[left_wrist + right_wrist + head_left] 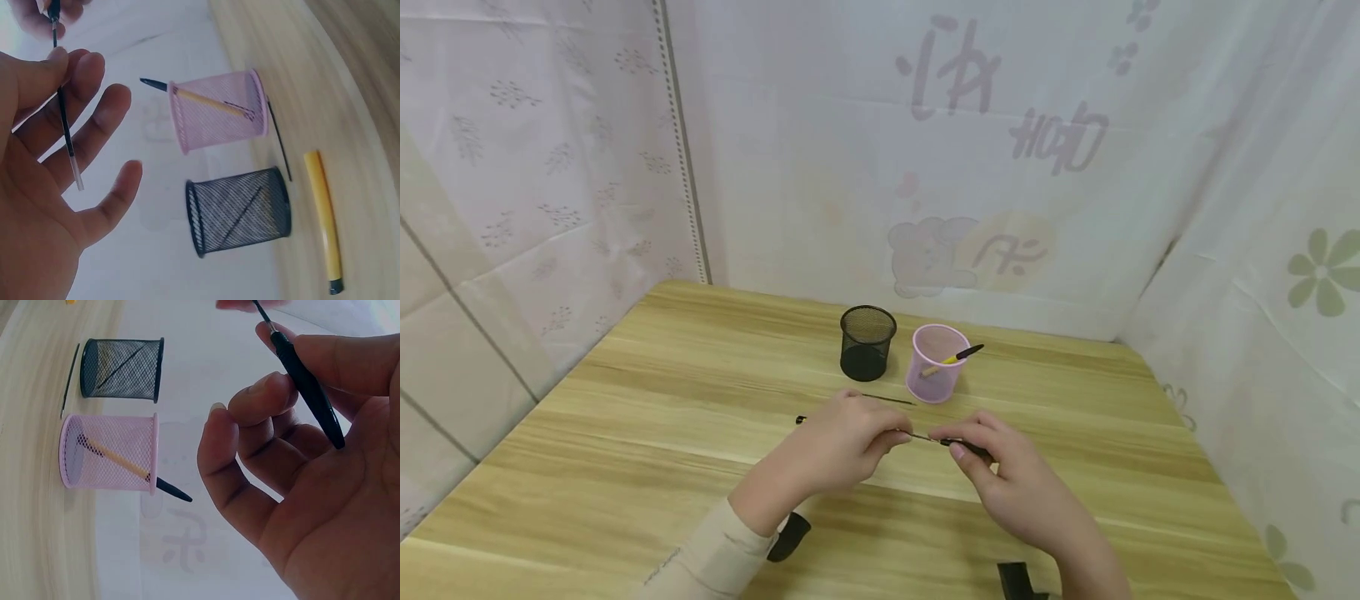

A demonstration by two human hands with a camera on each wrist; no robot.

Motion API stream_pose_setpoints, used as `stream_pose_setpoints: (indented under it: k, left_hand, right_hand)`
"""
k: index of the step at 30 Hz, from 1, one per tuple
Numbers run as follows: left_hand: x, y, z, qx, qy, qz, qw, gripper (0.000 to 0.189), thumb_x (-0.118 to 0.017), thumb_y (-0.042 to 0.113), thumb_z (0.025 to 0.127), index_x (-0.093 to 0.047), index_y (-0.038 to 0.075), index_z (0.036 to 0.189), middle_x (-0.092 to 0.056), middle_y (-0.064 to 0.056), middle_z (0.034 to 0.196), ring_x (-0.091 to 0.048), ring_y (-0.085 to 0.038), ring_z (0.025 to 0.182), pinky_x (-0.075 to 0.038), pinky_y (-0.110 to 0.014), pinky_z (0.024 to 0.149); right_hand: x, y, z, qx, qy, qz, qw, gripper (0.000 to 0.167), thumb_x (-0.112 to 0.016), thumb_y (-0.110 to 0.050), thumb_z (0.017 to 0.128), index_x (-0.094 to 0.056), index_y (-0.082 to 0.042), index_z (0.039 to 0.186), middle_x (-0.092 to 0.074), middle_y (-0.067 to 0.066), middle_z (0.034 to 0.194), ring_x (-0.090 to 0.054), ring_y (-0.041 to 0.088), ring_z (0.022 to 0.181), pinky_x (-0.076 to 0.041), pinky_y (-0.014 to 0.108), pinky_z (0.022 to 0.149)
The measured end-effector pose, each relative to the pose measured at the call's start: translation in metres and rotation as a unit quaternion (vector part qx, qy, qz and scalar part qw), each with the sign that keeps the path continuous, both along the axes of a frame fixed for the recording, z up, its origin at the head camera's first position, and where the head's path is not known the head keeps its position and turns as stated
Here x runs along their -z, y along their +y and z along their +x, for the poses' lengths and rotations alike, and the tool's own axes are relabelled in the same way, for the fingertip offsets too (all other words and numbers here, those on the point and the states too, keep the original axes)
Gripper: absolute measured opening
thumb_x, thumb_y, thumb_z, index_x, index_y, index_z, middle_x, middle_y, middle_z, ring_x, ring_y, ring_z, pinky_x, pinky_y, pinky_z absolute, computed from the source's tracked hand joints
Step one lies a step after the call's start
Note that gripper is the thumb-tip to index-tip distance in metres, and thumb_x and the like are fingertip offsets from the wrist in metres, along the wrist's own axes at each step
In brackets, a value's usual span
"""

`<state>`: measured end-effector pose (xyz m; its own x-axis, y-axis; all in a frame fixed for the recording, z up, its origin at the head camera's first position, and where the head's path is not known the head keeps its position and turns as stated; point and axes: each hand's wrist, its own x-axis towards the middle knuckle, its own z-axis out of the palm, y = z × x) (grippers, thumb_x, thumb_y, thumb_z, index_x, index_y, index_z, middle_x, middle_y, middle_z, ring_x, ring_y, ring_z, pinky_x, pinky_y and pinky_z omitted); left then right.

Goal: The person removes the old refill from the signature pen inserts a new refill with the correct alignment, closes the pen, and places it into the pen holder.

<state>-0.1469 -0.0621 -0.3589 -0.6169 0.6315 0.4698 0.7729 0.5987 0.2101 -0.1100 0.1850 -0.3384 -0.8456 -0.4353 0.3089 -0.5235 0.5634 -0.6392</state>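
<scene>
Two pinches at once: my left hand (853, 437) holds the slim black, clear-ended refill (64, 115), my right hand (1011, 479) the tapered black pen piece (306, 381), nearer me than the pink mesh cup (931, 387); keeping them aligned should avoid bending.

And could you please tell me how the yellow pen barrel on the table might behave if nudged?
The yellow pen barrel looks round and lies on its side, so a sideways nudge would probably roll it. Its slim shape suggests it is light, and its smooth sheen hints that it may feel slightly slippery.
</scene>
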Motion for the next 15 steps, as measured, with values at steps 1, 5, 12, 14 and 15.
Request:
stream_pose_setpoints:
  k: [1,5,12,14,15]
  left_hand:
    - [0.001,-0.001,-0.001,-0.004,-0.007,0.005,1.0,0.011,-0.068,0.021,0.106,-0.078,0.017,0.105,-0.076,0.01,0.088,-0.067,-0.001,0.079,-0.057,-0.041,0.092]
    - [0.007,-0.004,-0.006,-0.042,-0.022,0.0,0.9989,0.01,-0.069,0.023,0.105,-0.078,0.02,0.102,-0.076,0.01,0.087,-0.067,-0.005,0.082,-0.054,-0.045,0.092]
    - [0.028,-0.007,-0.018,-0.134,-0.041,-0.09,0.986,0.01,-0.074,0.029,0.101,-0.075,0.026,0.091,-0.076,0.013,0.094,-0.067,-0.015,0.094,-0.05,-0.055,0.094]
    - [0.034,-0.009,-0.021,-0.152,-0.053,-0.104,0.9815,0.01,-0.075,0.028,0.1,-0.076,0.026,0.09,-0.075,0.012,0.095,-0.066,-0.018,0.097,-0.049,-0.059,0.096]
    - [0.037,-0.01,-0.022,-0.161,-0.058,-0.11,0.9791,0.01,-0.075,0.027,0.1,-0.076,0.026,0.091,-0.075,0.011,0.096,-0.067,-0.02,0.099,-0.049,-0.061,0.097]
  right_hand:
    - [0.0,0.0,0.0,0.002,-0.002,-0.001,1.0,0.028,-0.063,-0.007,0.105,-0.078,-0.026,0.119,-0.062,-0.013,0.098,-0.054,0.001,0.082,-0.049,0.023,0.071]
    - [-0.001,0.001,-0.001,0.006,-0.002,-0.001,1.0,0.028,-0.064,-0.007,0.105,-0.078,-0.027,0.119,-0.061,-0.013,0.097,-0.054,0.002,0.081,-0.048,0.023,0.069]
    - [-0.001,0.0,-0.001,0.008,0.003,0.001,1.0,0.028,-0.065,-0.007,0.104,-0.078,-0.027,0.118,-0.061,-0.014,0.097,-0.055,0.001,0.081,-0.049,0.023,0.07]
    - [-0.001,0.0,-0.001,0.009,0.001,0.0,1.0,0.028,-0.065,-0.007,0.104,-0.078,-0.027,0.118,-0.062,-0.014,0.098,-0.055,0.001,0.081,-0.049,0.023,0.07]
    - [0.0,-0.001,-0.001,0.009,0.001,0.0,1.0,0.028,-0.065,-0.007,0.104,-0.078,-0.026,0.118,-0.062,-0.014,0.098,-0.055,0.001,0.081,-0.049,0.023,0.07]
